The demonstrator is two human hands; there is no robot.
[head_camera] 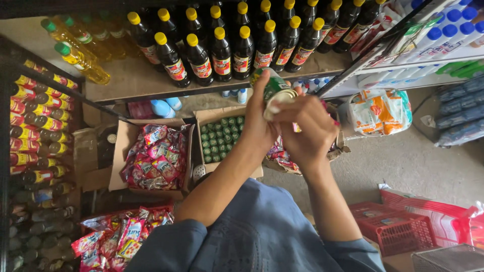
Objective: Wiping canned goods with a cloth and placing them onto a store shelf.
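Nearest the camera, 2 blue sleeves [262,236] framed the arms, both raised so the work sat at chest height in front of the shelf. The left hand [259,128] was wrapped around a green can [275,89], its fingers [263,83] closed up the side to steady it, tilted with one end facing the camera. The right hand [307,131] was curled against that end, fingers [288,115] pinched on a scrap of white cloth [273,107], pressing it to the rim as if to wipe it. Below the hands, an open box [222,136] on the floor held rows of like green cans standing upright, close enough to reach. Left of it, a carton of red snack packets [156,156] lay open, and a red basket [398,226] sat at the right. Farther off, the shelf [136,80] carried dark bottles [222,50] with yellow caps, packed tight in rows, and yellow oil bottles [80,60] beside them.
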